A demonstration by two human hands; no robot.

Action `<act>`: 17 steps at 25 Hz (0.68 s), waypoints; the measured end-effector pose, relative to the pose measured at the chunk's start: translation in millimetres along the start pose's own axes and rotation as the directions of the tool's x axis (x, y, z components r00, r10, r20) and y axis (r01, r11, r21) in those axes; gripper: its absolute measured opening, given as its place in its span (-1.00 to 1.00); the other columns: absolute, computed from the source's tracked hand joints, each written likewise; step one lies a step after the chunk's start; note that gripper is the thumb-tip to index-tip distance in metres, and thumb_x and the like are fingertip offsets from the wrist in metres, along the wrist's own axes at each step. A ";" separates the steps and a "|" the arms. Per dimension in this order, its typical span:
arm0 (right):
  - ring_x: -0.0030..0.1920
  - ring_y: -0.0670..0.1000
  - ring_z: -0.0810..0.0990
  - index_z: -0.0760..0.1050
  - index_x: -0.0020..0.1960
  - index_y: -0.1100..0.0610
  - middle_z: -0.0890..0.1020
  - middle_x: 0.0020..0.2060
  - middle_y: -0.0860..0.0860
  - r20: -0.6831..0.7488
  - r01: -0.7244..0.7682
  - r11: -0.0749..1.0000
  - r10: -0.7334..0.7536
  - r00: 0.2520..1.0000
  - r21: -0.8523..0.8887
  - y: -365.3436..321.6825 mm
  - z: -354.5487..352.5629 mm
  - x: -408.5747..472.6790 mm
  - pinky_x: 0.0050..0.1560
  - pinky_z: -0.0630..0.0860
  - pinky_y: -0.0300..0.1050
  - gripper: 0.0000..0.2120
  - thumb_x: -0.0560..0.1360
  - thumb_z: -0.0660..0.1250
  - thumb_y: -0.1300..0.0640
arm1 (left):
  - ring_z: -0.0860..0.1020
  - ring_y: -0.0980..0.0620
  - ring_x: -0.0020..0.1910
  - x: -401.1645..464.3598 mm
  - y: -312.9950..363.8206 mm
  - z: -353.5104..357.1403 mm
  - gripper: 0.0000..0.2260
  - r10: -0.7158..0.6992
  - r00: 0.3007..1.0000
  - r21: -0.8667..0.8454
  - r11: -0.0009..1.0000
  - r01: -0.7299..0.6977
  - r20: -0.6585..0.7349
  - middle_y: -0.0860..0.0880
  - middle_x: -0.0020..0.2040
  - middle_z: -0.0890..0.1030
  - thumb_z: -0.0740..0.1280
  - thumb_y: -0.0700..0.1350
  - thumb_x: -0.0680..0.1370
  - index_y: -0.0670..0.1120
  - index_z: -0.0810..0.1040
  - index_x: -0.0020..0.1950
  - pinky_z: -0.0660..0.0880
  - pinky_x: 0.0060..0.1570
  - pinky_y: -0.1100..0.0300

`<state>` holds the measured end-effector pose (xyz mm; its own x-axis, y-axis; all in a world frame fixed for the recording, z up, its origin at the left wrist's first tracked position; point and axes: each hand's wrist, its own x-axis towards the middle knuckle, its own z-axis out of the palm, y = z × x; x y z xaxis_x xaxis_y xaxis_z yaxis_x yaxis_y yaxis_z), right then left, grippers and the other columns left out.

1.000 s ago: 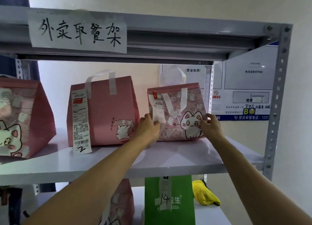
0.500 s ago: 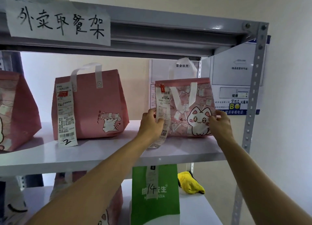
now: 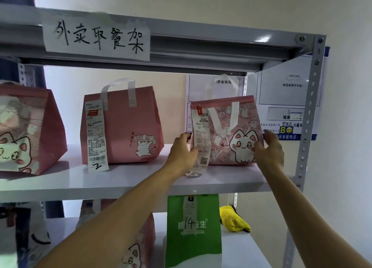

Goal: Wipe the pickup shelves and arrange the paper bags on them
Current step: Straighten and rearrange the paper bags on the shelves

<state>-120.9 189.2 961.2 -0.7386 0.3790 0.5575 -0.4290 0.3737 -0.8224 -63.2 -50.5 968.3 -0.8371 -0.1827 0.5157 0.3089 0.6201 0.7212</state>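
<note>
Pink, cat-printed, the paper bag (image 3: 231,131) is stood at the right end of the middle shelf (image 3: 124,179), gripped at its left edge by the left hand (image 3: 182,152), while its right edge is touched by the spread right hand (image 3: 269,150). Two more pink bags (image 3: 122,125) are already lined up; arranging seems nearly done here. Whether wiping was done cannot be judged. Lower-shelf bags are partly hidden, the leftmost cut off.
</note>
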 end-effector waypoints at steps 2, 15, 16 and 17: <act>0.18 0.01 0.54 0.39 0.42 0.06 0.58 0.27 0.02 -0.053 0.080 0.994 -0.076 0.996 0.078 -18.0 10.4 -15.4 0.24 0.54 0.08 -0.61 0.60 0.26 0.22 | 0.47 -0.05 0.31 -2.2 -4.5 -13.7 -0.58 0.031 0.999 0.020 0.999 -0.031 -0.018 -0.05 0.43 0.41 0.28 -0.16 0.62 -0.02 0.33 0.48 0.44 0.23 0.12; 0.42 0.02 0.44 0.17 0.59 -0.05 0.42 0.47 -0.04 0.518 0.153 0.978 -0.207 0.830 0.145 -104.2 168.5 -125.9 0.44 0.40 0.12 -0.42 0.63 0.29 0.08 | 0.34 -0.29 0.41 -25.6 -102.4 -169.4 -0.32 -0.129 0.823 0.189 0.942 0.276 -0.554 -0.25 0.50 0.26 0.29 -0.10 0.57 -0.14 0.05 0.61 0.33 0.40 -0.22; 0.42 0.02 0.43 0.16 0.59 -0.10 0.41 0.48 -0.06 0.530 0.140 0.981 -0.190 0.827 0.135 -104.2 175.9 -129.0 0.43 0.41 0.14 -0.40 0.62 0.30 0.05 | 0.35 -0.30 0.41 -26.4 -111.7 -177.9 -0.33 -0.199 0.816 0.146 0.935 0.324 -0.543 -0.26 0.50 0.26 0.27 -0.09 0.58 -0.15 0.02 0.61 0.33 0.39 -0.21; 0.40 0.02 0.46 0.16 0.58 -0.16 0.43 0.46 -0.09 0.531 0.117 0.984 -0.173 0.830 0.137 -103.7 181.6 -130.9 0.41 0.44 0.16 -0.39 0.61 0.31 0.03 | 0.36 -0.31 0.39 -26.0 -118.6 -184.1 -0.35 -0.269 0.814 0.100 0.924 0.368 -0.516 -0.27 0.48 0.28 0.25 -0.07 0.59 -0.14 0.02 0.61 0.35 0.38 -0.21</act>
<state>-74.1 -52.9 952.8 -0.8148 -0.1992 0.5445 -0.5797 0.2963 -0.7590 5.1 -259.7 954.5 -0.5312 -0.7087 0.4643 -0.0680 0.5819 0.8104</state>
